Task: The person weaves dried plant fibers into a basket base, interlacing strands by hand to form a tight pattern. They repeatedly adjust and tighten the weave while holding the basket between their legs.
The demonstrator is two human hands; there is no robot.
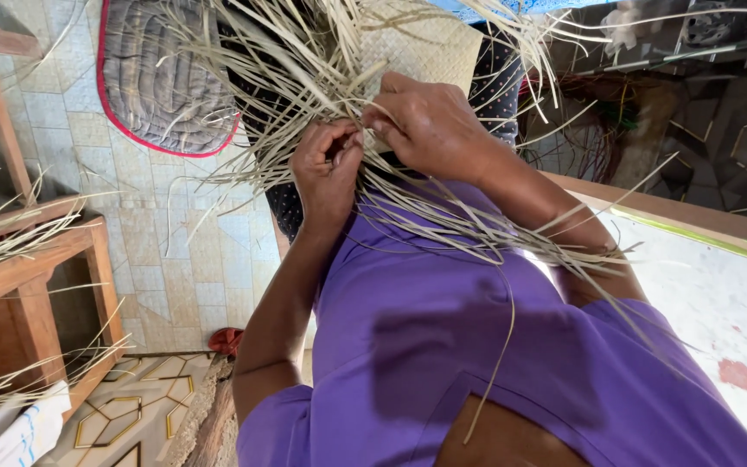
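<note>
The woven mat (425,43) runs off the top edge, partly hidden behind loose straw strips (304,78).

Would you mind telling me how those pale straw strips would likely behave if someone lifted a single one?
Probably floppy: the loose straw strips curve and droop across the purple shirt. Likely very light, since they are thin and narrow, fanning out freely. They may crease rather than snap, as the left hand and right hand bend them tightly beside the woven mat.
</note>
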